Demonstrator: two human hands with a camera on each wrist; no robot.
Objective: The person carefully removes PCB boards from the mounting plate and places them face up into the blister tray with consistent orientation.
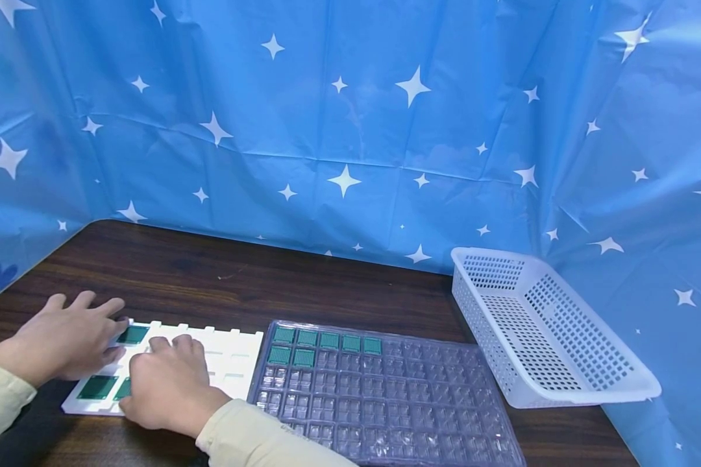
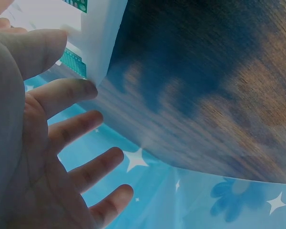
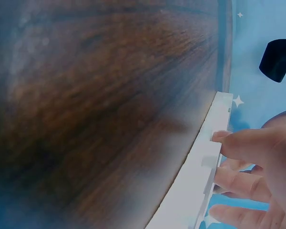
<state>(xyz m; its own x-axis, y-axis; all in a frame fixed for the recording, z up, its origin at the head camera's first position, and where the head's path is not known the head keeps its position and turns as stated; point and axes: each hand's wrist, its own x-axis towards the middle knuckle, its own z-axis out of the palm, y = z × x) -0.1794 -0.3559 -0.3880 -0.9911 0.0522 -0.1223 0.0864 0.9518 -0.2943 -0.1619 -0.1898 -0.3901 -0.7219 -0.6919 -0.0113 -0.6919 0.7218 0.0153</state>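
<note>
Fingers of the bare right hand (image 1: 169, 383) bend down over a flat, white, rectangular tray with shallow recesses (image 1: 242, 366). The right wrist view shows them parted rather than pressed together; whether they pinch anything cannot be told, as the hand itself hides part of the contact. Fingers of the bare left hand (image 1: 70, 337) are spread at the tray's left end, gripping nothing that shows.

Three flat, dark-green, rectangular pieces show in the white tray around the hands: a far piece (image 1: 133, 335) just beside the left hand's fingertips, a corner piece (image 1: 96, 387) at the near left, and a half-covered piece (image 1: 122, 390) immediately left of the right hand, which is the nearer hand to it.

The white tray's long axis runs roughly left to right, its right end just beside a larger, clear plastic tray of small compartments (image 1: 397, 415). The right hand is nearer to that too. Seven small green squares (image 1: 329, 340) sit in its far left corner, five in the farthest row and two in the next, rightward of the right hand and slightly farther off.

Beyond, at the right, stands a white, perforated plastic basket (image 1: 602, 397). Dark wood-grain table (image 1: 327, 285) lies beneath; blue, white-starred curtain (image 1: 374, 130) hangs behind.
</note>
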